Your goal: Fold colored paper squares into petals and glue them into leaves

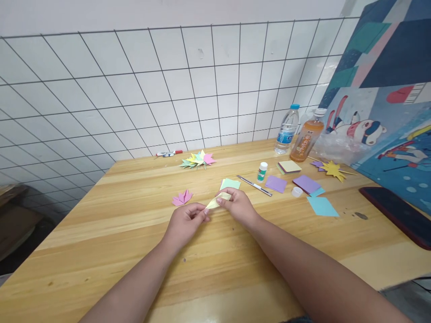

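Forearms are seen closest, both bare, reached in over the counter. Yellow paper, folded narrow, is held between the two grips, to the right of the pink piece; whether it is touching the counter cannot be told. Left grip: closed, pointed end pinched by thumb and fingers. Right grip: closed too, wider end pinched, thumb on top. Risks, as judged: the narrow tip could be crumpled if it is squeezed too hard on the left; a crease could be set crooked if the ends are pulled unevenly; thin paper could be torn if tugged apart; layers could be sprung open if the right thumb is lifted early. Green sheets are placed just behind the right grip, so they could be shifted by a brushed knuckle. Slim tool, perhaps a knife, is laid beyond; its ends are too small to be read, so a nick is possible if it is grabbed carelessly. Glue stick is stood upright beside it and could be toppled by a bump. Pink piece could be flattened if the left grip is swung outward.
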